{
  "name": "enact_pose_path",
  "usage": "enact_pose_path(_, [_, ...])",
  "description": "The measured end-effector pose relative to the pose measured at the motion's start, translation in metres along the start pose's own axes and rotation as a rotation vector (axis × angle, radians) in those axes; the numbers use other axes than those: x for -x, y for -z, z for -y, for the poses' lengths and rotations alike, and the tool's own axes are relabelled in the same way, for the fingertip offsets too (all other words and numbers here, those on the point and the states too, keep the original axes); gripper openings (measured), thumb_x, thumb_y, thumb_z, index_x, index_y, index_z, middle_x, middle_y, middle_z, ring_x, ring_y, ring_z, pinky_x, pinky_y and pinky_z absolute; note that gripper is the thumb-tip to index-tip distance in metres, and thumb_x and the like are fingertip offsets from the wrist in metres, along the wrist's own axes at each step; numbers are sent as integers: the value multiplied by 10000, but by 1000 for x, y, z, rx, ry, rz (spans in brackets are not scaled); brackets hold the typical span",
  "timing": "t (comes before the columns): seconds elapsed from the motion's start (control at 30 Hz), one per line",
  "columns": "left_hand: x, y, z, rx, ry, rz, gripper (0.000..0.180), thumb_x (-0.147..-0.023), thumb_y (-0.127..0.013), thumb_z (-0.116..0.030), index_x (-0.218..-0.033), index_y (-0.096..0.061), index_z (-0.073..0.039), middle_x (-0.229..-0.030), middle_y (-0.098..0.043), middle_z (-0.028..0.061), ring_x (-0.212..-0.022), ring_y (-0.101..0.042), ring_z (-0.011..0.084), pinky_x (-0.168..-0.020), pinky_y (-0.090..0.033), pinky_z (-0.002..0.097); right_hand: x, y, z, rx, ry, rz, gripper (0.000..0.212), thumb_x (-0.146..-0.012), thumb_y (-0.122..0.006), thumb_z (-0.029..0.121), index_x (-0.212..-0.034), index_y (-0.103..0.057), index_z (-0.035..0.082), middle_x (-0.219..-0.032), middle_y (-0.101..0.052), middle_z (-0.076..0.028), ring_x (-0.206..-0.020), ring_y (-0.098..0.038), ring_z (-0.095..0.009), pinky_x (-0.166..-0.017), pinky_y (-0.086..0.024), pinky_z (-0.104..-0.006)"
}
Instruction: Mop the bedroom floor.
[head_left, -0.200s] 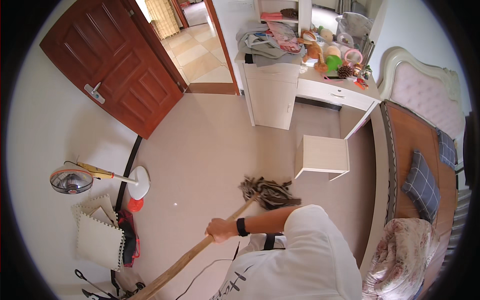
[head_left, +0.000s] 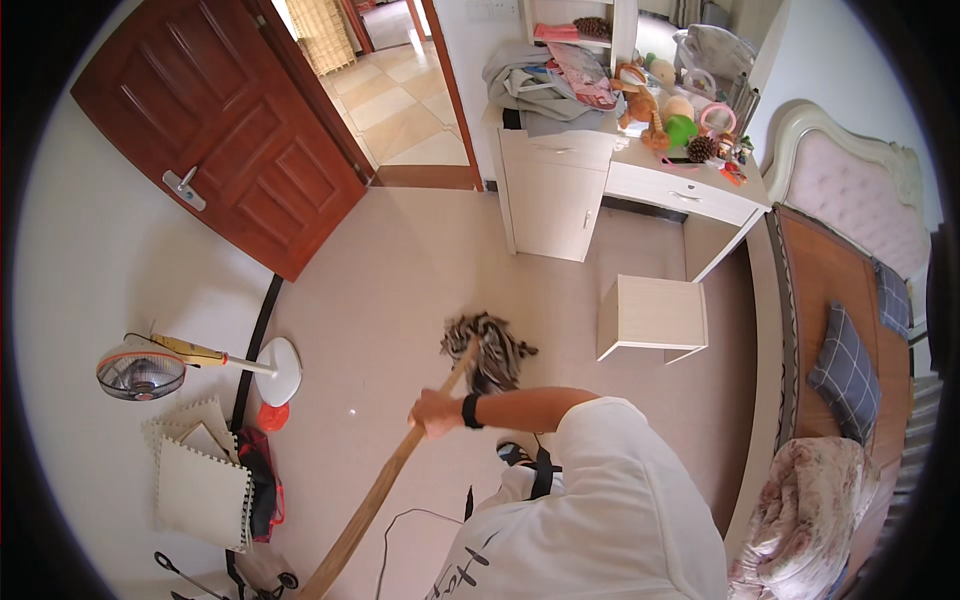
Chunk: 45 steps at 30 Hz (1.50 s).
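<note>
My right hand (head_left: 437, 413) is closed round the wooden handle of a mop (head_left: 395, 470), partway along it. The mop's head of dark and pale striped cloth strips (head_left: 490, 350) lies spread on the floor ahead of my hand. From the mop head, the handle slants down to the lower left and leaves the view at the bottom edge. A black band (head_left: 470, 411) circles my right wrist. My left hand does not show.
A white stool (head_left: 655, 315) stands right of the mop, near the white desk (head_left: 665, 185). The bed (head_left: 790, 330) is along the right. At left are a standing fan (head_left: 142, 372), foam mats (head_left: 203, 490) and an open red-brown door (head_left: 225, 130). A cable (head_left: 388, 530) lies near my foot.
The mop head has swept left across the floor. My right hand has moved slightly up and away with the handle, which now stands steeper in the view. A shod foot has come into sight.
</note>
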<state>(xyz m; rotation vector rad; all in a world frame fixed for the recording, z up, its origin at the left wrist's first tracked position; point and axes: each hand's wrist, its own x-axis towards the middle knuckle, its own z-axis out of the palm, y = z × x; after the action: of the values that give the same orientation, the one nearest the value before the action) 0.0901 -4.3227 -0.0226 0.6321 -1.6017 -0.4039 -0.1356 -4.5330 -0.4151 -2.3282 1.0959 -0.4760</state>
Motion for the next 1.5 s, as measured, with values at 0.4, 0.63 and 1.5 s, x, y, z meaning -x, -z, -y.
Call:
enact_pose_path(0.4, [-7, -42, 144, -55, 87, 199, 358, -889, -366, -278, -704, -454, 16, -593, -458, 94, -517, -455, 189, -508, -422, 304, -66, 9, -93, 28, -422, -405, 163, -729, -555, 208, -810, -550, 66, -859, -526, -88, -866, -485, -264, -693, -376, -417])
enact_pose_path(0.63, [-95, 5, 165, -662, -388, -33, 183, -851, -459, -86, -911, -538, 68, -687, -583, 147, -509, -505, 186, -453, -401, 282, -110, 22, -34, 41, -385, -674, 150, -664, -577, 214, -626, -568, 69, -629, -552, -108, -702, -523, -299, -670, -405, -402])
enact_pose_path(1.5, [-17, 10, 306, -565, 432, 1304, 360, -728, -587, -328, -584, -602, 2, -421, -520, 74, -340, -497, 120, -351, -392, 243, 165, -180, 99, 79, -1315, -435, 190, -670, -544, 300, -612, -608, 131, -609, -584, -92, -595, -579, -270, -553, -431, -419])
